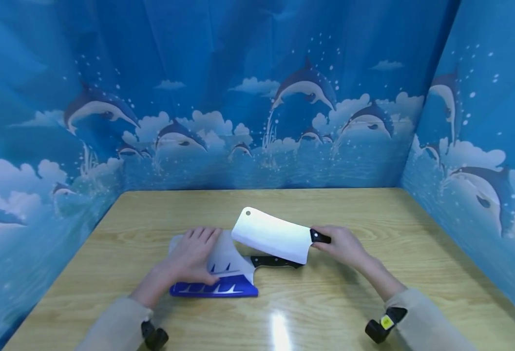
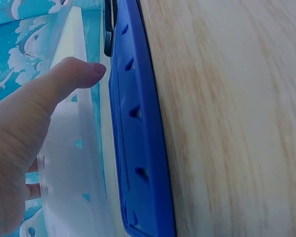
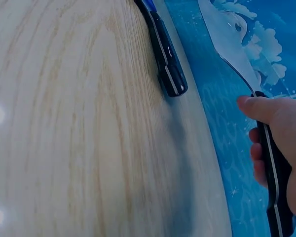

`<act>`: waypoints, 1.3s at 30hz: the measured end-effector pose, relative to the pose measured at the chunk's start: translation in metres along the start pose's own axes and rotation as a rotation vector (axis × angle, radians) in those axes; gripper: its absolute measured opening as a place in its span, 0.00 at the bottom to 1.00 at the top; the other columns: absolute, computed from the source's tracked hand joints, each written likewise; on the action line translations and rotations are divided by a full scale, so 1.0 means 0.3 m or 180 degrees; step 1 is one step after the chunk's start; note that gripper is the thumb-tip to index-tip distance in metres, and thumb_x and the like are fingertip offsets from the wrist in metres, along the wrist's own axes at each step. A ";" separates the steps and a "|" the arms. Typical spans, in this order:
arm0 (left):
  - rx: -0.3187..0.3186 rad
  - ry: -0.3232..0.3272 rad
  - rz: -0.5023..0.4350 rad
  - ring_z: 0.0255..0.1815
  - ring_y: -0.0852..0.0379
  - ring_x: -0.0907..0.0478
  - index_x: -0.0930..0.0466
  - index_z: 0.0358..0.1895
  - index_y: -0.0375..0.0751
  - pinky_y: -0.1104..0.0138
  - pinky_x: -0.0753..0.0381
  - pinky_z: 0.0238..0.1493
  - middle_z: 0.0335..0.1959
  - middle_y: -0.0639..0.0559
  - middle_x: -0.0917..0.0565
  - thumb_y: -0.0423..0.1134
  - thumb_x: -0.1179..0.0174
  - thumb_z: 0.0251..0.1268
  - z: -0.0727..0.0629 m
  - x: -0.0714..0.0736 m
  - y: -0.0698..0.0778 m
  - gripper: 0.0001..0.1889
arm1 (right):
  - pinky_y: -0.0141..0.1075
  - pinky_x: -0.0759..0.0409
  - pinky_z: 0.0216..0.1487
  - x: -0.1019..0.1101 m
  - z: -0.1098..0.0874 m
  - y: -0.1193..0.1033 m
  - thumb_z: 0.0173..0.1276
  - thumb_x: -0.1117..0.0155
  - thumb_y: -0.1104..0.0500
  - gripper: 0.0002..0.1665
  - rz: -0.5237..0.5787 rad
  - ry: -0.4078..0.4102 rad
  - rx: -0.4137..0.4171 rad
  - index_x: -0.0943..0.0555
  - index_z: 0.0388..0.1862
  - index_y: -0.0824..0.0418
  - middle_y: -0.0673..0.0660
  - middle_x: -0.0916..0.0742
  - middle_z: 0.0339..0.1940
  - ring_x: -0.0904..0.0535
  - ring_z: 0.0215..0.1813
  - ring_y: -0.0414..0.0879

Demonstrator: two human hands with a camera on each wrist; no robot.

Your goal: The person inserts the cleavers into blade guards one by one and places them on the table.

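My right hand (image 1: 339,245) grips the black handle (image 3: 271,163) of a cleaver (image 1: 272,235) with a broad shiny blade and a hole near its far corner. The cleaver is raised off the table, its blade pointing left. My left hand (image 1: 196,256) spans a translucent blade cover (image 2: 69,163) with a blue toothed edge (image 2: 138,118), fingers over the far side and thumb near the blue edge. A second knife sits with its blade at the cover, mostly hidden by the hand; its black riveted handle (image 1: 275,262) points right, just below the cleaver.
Both hands work over a light wood-grain table (image 1: 327,312). Blue curtains with dolphins and clouds (image 1: 239,97) stand behind it and at both sides. A bright light reflection (image 1: 280,331) lies on the near part of the table. Each wrist wears a small black camera (image 1: 377,331).
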State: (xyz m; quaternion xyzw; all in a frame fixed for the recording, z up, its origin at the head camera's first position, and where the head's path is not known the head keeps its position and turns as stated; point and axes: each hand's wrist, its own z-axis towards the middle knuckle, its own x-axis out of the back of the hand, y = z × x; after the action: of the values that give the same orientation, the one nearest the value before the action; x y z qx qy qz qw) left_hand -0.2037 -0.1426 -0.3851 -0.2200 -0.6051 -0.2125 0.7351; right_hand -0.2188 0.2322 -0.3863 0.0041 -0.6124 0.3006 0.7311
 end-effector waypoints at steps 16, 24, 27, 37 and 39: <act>0.0069 0.0402 -0.0149 0.56 0.42 0.32 0.36 0.64 0.33 0.45 0.33 0.55 0.57 0.41 0.28 0.69 0.33 0.26 0.008 0.003 0.004 0.58 | 0.40 0.19 0.35 -0.007 0.004 -0.021 0.55 0.30 0.60 0.25 -0.0096 0.0248 0.0592 0.21 0.52 0.64 0.60 0.15 0.43 0.17 0.40 0.51; 0.0075 0.0275 -0.0121 0.56 0.43 0.32 0.36 0.64 0.34 0.45 0.31 0.54 0.58 0.41 0.28 0.70 0.34 0.27 0.003 0.006 0.004 0.58 | 0.39 0.19 0.34 0.000 0.008 -0.013 0.55 0.30 0.62 0.24 -0.0177 0.0211 0.0870 0.21 0.52 0.65 0.61 0.14 0.41 0.17 0.39 0.51; 0.0058 0.0262 -0.0108 0.56 0.43 0.32 0.37 0.64 0.33 0.46 0.31 0.54 0.58 0.41 0.28 0.70 0.34 0.27 0.005 0.003 0.002 0.58 | 0.40 0.19 0.35 0.009 0.010 -0.014 0.54 0.30 0.63 0.24 -0.0163 0.0223 0.0899 0.21 0.51 0.66 0.61 0.14 0.41 0.17 0.39 0.52; -0.0028 0.0189 -0.0049 0.57 0.43 0.32 0.37 0.65 0.33 0.46 0.31 0.54 0.58 0.41 0.28 0.70 0.34 0.27 -0.003 0.004 -0.008 0.59 | 0.38 0.19 0.35 0.013 -0.006 -0.017 0.52 0.29 0.64 0.26 -0.0242 0.0021 0.1376 0.22 0.53 0.66 0.62 0.15 0.43 0.17 0.41 0.52; -0.0080 0.0165 -0.0052 0.57 0.44 0.32 0.37 0.65 0.33 0.46 0.31 0.54 0.58 0.41 0.28 0.69 0.34 0.27 -0.007 0.004 -0.007 0.58 | 0.38 0.19 0.35 0.013 -0.011 -0.019 0.53 0.29 0.64 0.26 -0.0240 -0.0049 0.1384 0.22 0.53 0.66 0.61 0.15 0.43 0.17 0.40 0.51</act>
State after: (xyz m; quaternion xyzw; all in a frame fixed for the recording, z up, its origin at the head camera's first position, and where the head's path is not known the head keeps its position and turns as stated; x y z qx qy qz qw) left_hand -0.2031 -0.1457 -0.3841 -0.2186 -0.5849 -0.2317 0.7459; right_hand -0.2130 0.2304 -0.3816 0.1868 -0.5382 0.3980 0.7191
